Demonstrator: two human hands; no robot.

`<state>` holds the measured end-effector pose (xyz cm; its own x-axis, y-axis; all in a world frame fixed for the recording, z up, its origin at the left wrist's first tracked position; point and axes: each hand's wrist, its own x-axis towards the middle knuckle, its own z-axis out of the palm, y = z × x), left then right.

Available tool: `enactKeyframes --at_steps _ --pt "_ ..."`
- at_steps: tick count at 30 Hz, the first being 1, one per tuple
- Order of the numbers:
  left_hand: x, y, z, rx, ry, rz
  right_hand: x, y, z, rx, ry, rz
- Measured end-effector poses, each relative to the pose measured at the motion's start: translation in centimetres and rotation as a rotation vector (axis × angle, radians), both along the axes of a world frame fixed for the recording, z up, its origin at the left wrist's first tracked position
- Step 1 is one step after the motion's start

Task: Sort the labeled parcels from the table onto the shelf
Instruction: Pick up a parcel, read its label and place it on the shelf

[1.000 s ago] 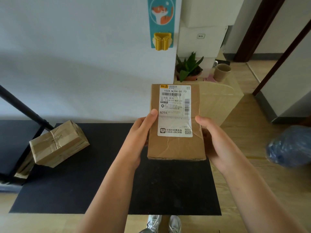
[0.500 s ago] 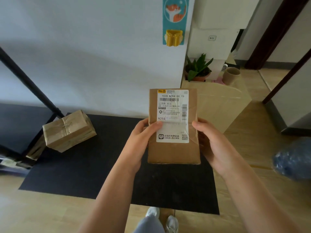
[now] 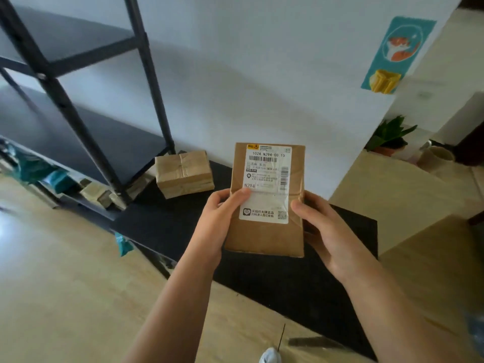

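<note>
I hold a flat brown cardboard parcel [image 3: 264,237] upright in front of me, its white shipping label reading "102A N294" facing me. My left hand [image 3: 222,218] grips its left edge, thumb across the label. My right hand [image 3: 322,229] grips the right edge. A second brown taped parcel [image 3: 183,172] lies on the black table [image 3: 288,284] beyond my left hand. The black metal shelf [image 3: 86,132] stands at the left, with several small parcels [image 3: 97,193] and teal bags on its lowest level.
A white wall with a teal fox poster [image 3: 398,51] rises behind the table. A potted plant [image 3: 390,137] and a cup [image 3: 437,155] sit on a light wooden unit [image 3: 392,184] at the right. Wooden floor spreads below, with my shoe [image 3: 269,356] at the bottom.
My view has swung to the left, bringing the shelf into sight. Both hands still hold the labeled parcel the same way, and the poster and plant have shifted right.
</note>
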<state>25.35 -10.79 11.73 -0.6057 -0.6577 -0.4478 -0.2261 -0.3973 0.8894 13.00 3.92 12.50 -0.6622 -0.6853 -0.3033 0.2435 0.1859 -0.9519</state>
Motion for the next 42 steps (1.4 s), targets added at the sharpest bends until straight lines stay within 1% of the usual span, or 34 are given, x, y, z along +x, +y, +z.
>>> enactKeyframes --at_steps 6,9,13,18,20,23,27,30,35,37,42 --pt "12.6 -5.9 -0.9 0.062 -0.043 0.176 10.6 -8.3 -1.3 0.033 -0.068 0.149" --pt "20.1 -9.0 -1.5 0.056 -0.063 0.269 17.4 -12.7 -2.5 0.060 -0.137 0.233" --pt "29.2 -12.5 -1.8 0.063 -0.079 0.384 25.5 -18.0 -3.7 0.082 -0.174 0.315" --pt "36.9 -16.0 -2.1 0.085 -0.086 0.502 32.9 -23.0 -3.9 0.124 -0.187 0.434" --pt "38.9 -17.6 -2.7 0.091 -0.097 0.552 34.9 -25.0 -4.2 0.132 -0.185 0.483" --pt "41.0 -20.6 -3.7 0.097 -0.096 0.566 36.6 -28.5 -5.0 0.149 -0.171 0.490" --pt "42.9 -25.4 -4.7 0.062 -0.074 0.494 37.4 -34.6 -6.0 0.179 -0.175 0.457" --pt "44.1 -29.9 -5.6 0.023 -0.094 0.439 37.9 -40.5 -7.0 0.186 -0.156 0.470" --pt "45.7 -38.5 -5.0 0.074 -0.141 0.495 39.4 -50.6 -7.5 0.179 -0.178 0.534" --pt "46.5 -41.6 -4.7 0.063 -0.136 0.506 40.0 -54.3 -7.4 0.177 -0.185 0.566" --pt "48.8 -48.6 -4.9 0.093 -0.123 0.662 42.1 -62.4 -7.3 0.166 -0.193 0.695"
